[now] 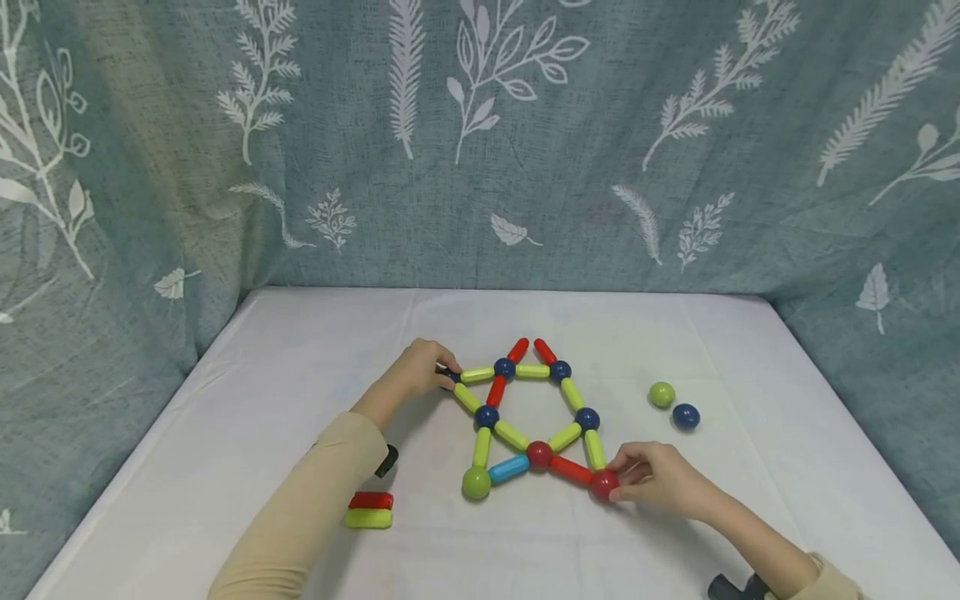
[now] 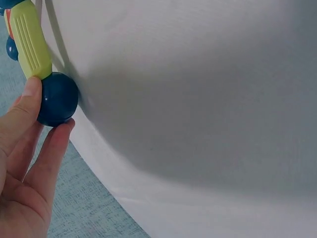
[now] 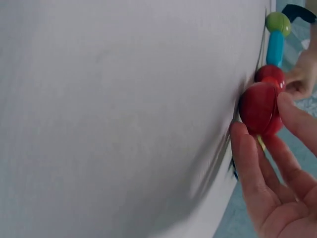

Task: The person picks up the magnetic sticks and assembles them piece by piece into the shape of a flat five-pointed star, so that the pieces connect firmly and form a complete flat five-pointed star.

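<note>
A flat frame of coloured rods and balls lies on the white-covered table. My left hand (image 1: 417,369) pinches the dark blue ball (image 2: 60,99) at the frame's left corner, between thumb and fingers. Two yellow-green rods (image 1: 477,375) run from that ball. At the lower right, the right hand (image 1: 663,482) holds a red ball (image 3: 257,106) by thumb and fingertips; a red rod (image 1: 572,471) and a yellow-green rod (image 1: 595,450) meet there. Another red ball (image 1: 539,455) joins the blue rod (image 1: 509,468), which leads to a green ball (image 1: 476,483). Two short red rods (image 1: 545,351) stick out at the far side.
Right of the frame lie a loose green ball (image 1: 662,395) and a loose dark blue ball (image 1: 686,417). Near the left forearm, a red rod (image 1: 371,500) rests beside a yellow-green rod (image 1: 368,518). A patterned curtain (image 1: 510,167) hangs behind the table (image 1: 570,550).
</note>
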The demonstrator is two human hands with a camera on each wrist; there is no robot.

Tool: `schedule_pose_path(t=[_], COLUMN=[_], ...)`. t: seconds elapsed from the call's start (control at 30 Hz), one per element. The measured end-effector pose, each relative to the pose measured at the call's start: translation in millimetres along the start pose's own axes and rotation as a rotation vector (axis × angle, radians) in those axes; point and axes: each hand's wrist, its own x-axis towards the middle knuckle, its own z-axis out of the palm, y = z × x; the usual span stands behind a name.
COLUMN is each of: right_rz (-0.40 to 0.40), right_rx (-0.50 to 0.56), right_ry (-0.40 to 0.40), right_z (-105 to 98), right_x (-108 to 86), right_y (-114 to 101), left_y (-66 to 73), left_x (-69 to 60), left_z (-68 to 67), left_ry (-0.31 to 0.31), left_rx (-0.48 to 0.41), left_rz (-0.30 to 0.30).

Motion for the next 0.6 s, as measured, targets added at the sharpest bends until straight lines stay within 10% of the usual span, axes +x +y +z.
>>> schedule_pose_path(t=[0.2,0.6], right_rz=[-0.035,-0.013], right_rx=[0.006,-0.116], right_ry=[0.033,0.469], right_z=[-15,-65], right_x=[-1.1,-13.1], right_y=[7,36], left_y=[1.1,0.6], left_x=[-0.5,-0.3], left_z=[-1.4,-0.6], left_ry=[-0.01,-0.016], left_rx=[-0.002,-0.009], left_rz=[-0.006,-0.007])
